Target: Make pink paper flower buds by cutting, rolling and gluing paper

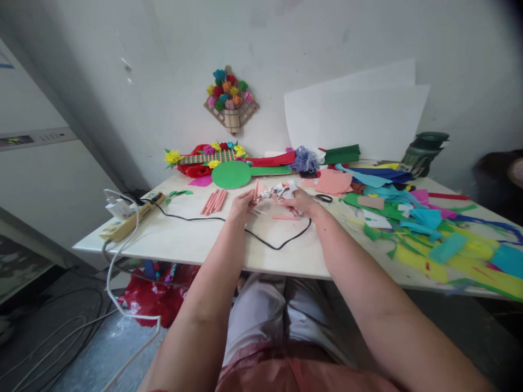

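My left hand (243, 206) pinches a thin pink paper roll (256, 189) that stands nearly upright. In my right hand (301, 202) is a white hot glue gun (287, 190), its nozzle end toward the left hand. A black cord (278, 247) loops over the table to the right hand. Several more pink paper rolls (213, 201) lie side by side left of the left hand, and a single pink strip (285, 218) rests below the right one. Behind both hands is a green paper disc (231, 175) with a long green strip.
A power strip (122, 223) with a white charger sits at the table's left edge. Black scissors (324, 198) and pink paper sheets (333, 181) are right of my hands. Coloured paper scraps (425, 218) cover the right side. A dark green bottle (424, 155) stands behind them.
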A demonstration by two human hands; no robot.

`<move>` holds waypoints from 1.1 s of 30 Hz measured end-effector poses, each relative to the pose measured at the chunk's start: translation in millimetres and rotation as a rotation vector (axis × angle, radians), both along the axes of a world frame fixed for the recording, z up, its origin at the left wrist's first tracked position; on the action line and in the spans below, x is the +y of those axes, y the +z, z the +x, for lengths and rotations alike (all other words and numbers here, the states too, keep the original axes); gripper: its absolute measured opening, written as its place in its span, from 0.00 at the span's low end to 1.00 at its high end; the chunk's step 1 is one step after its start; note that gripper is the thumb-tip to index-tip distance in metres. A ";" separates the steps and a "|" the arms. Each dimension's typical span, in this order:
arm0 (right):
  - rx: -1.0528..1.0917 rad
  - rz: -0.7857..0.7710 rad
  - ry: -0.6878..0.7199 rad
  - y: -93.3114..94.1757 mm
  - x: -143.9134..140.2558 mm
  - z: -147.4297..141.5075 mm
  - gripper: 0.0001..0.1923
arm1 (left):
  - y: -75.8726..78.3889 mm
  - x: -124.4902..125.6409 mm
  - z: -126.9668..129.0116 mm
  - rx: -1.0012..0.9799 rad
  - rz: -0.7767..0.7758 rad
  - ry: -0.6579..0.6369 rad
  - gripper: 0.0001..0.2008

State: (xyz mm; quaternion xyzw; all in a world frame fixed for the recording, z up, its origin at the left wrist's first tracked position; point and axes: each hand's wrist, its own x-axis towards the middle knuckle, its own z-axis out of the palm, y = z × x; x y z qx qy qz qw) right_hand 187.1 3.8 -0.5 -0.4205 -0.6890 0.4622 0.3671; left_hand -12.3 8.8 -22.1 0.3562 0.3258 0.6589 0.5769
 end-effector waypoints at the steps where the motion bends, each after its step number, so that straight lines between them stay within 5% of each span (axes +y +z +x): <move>1: -0.001 -0.003 0.006 0.1 -0.2 0.0 0.13 | 0.5 -0.4 0.1 -0.001 -0.003 0.003 0.05; 33: -0.008 0.000 0.021 0.8 -0.7 -0.4 0.13 | 4.1 -3.2 0.5 -0.012 -0.004 0.015 0.03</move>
